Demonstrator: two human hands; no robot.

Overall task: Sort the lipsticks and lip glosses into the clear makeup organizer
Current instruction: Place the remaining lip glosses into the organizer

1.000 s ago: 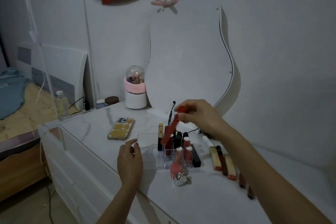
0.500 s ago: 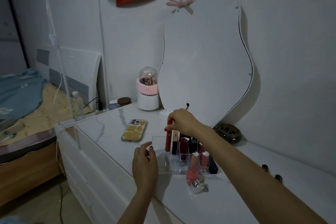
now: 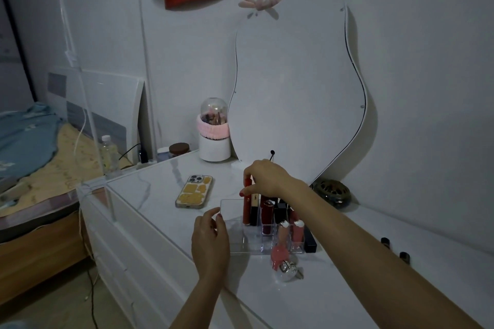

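The clear makeup organizer [image 3: 232, 211] stands on the white marble dresser top, with several red, black and pink lip tubes upright in its right-hand slots. My right hand [image 3: 264, 177] pinches the top of a red lip gloss [image 3: 246, 208] that stands upright in a back slot. My left hand [image 3: 209, 240] holds the organizer's near left corner. Two dark lipsticks [image 3: 395, 248] lie on the top at the far right.
A phone in a yellow case [image 3: 194, 191] lies left of the organizer. A round pink-capped glass bottle [image 3: 284, 266] sits in front of it. A wavy mirror [image 3: 294, 83], a domed white jar [image 3: 214, 131] and a brass dish [image 3: 331, 192] stand behind. The dresser's front edge runs diagonally past my left wrist.
My right hand swung the red lip gloss from tilted to upright and lowered it into a back slot. The camera shifted, so the loose lipsticks on the right mostly left view.
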